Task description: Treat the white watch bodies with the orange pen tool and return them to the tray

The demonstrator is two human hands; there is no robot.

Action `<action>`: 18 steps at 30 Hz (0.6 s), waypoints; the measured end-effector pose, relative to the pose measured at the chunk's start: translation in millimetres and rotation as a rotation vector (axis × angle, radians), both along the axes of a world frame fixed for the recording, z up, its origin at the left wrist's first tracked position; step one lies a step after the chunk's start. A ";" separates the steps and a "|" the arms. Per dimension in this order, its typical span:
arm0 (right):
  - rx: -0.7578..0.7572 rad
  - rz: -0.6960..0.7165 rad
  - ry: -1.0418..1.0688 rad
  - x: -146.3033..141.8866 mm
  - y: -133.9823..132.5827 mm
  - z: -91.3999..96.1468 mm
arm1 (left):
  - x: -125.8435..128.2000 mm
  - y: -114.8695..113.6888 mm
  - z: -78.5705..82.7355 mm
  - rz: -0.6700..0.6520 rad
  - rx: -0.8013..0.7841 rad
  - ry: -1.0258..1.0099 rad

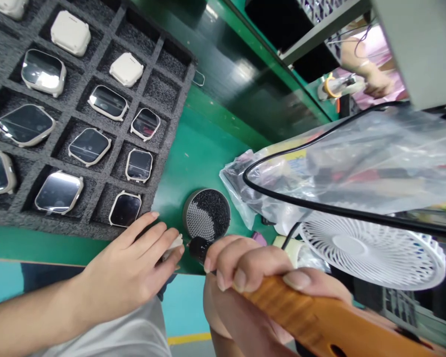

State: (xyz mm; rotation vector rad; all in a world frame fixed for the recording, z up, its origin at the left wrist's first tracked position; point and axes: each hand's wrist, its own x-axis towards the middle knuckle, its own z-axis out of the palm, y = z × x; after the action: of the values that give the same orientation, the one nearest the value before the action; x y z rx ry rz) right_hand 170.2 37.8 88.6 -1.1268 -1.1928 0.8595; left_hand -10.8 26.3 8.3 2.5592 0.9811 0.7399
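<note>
The green worktop [178,173] has its near edge passing beneath my left hand [141,263]. On it lies the foam tray [70,224], whose gridded cells carry watch units [89,146]. My right hand [252,267] is wrapped around the orange screwdriver [305,317], probably stiff and rather heavy; I judge it steadiest held near its black nose [199,249]. The pale case [174,247], mostly hidden, is pinched under my bent left fingers just beside that nose, above the worktop's edge: likely light, rigid and easily scratched, best taken by its sides. The round pot [199,224] of small dark parts [215,208] stands just beyond. Open room, widest first: bare green between tray and pot; then the slim gap separating pot and fingers
</note>
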 end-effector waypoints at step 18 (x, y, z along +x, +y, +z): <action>-0.051 0.063 0.114 -8.1 -1.5 -2.3 | 2.9 3.5 -2.1 0.005 0.003 0.001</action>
State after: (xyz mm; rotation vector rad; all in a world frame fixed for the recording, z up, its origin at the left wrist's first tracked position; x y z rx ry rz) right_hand 162.0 36.3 86.4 -1.0711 -1.1229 0.9942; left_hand -8.0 29.9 6.3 2.5603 0.9882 0.7419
